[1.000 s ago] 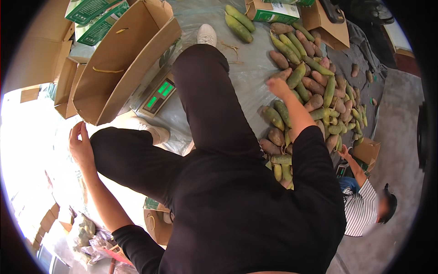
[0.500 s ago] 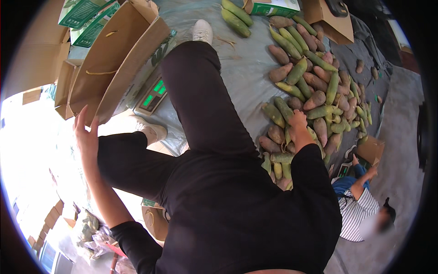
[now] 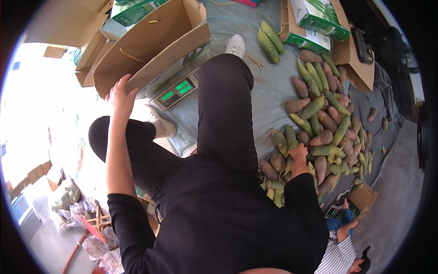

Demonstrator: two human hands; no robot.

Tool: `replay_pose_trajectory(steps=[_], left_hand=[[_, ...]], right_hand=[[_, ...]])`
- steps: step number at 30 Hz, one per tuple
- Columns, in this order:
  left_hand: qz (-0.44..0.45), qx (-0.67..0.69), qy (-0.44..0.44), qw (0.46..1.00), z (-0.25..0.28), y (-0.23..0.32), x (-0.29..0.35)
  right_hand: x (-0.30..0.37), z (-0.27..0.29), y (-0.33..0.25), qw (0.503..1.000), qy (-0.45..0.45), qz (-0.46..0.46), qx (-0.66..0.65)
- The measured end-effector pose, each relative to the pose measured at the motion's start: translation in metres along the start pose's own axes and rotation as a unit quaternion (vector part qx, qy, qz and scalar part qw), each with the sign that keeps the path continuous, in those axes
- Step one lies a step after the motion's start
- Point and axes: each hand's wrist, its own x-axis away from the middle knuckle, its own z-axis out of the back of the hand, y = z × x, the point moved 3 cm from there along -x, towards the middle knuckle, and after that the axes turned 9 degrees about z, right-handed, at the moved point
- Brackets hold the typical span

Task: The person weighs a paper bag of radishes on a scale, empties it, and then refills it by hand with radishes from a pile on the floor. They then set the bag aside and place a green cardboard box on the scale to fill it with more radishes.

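My right hand (image 3: 299, 157) is closed around the near end of a green radish (image 3: 290, 136) at the left side of a big pile. Green radishes (image 3: 312, 109) and reddish-brown root vegetables (image 3: 321, 138) lie mixed there. At the left, my left hand (image 3: 122, 98) rests against the near corner of an open cardboard box (image 3: 159, 61), its thumb and fingers apart. The box has a string handle (image 3: 131, 55) and stands tilted beside a scale (image 3: 175, 91) with lit green displays.
Two green radishes (image 3: 270, 42) lie apart on the plastic sheet (image 3: 269, 86). Green-and-white cartons (image 3: 315, 20) stand at the far right near a brown box (image 3: 358, 68). A person in a striped top (image 3: 340, 256) sits at the lower right. Plastic bags (image 3: 98, 244) lie at the lower left.
The view has shifted, so the scene sits further right and lower. My left hand has come to the box's corner from just beside it. My right hand stays at the pile, now gripping the radish.
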Motion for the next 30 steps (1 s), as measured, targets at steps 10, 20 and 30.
replay_pose_trajectory(steps=[10,20,30], left_hand=[[0.017,-0.04,0.042,0.998,-0.005,0.007,-0.001],[-0.03,-0.016,0.06,0.998,0.003,0.003,0.014],[0.001,-0.026,0.042,0.999,0.002,0.002,0.011]], right_hand=[[-0.049,-0.065,0.035,0.964,0.135,-0.055,-0.223],[-0.013,0.025,-0.07,0.783,0.048,0.226,-0.577],[0.174,0.278,-0.269,0.651,0.106,0.64,-0.394]])
